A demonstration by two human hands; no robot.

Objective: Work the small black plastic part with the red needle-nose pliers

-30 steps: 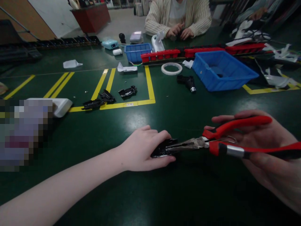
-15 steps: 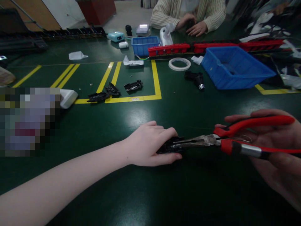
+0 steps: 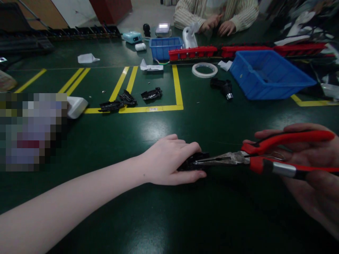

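My left hand (image 3: 174,160) is closed around a small black part (image 3: 194,161) on the green table, thumb on the near side and fingers on the far side. Its palm hides much of that part. At the right, my right hand (image 3: 304,158) holds long-nose pliers (image 3: 235,157) with red handles. The pliers point left, and their tips touch or overlap the black part; whether they grip it I cannot tell. Beyond my left hand lie more black parts, one inside a yellow taped outline (image 3: 152,94) and others across its left corner (image 3: 127,98).
A blue bin (image 3: 272,79), a tape roll (image 3: 204,70) and a black fitting (image 3: 224,87) are at the right beyond the pliers. Red strips (image 3: 192,53) and a smaller blue bin (image 3: 165,49) stand farther back. A person in a striped sleeve (image 3: 186,16) sits opposite.
The view has shifted slightly. Across the table, the other person's hands have moved a little apart. My hands and the pliers keep nearly the same pose.
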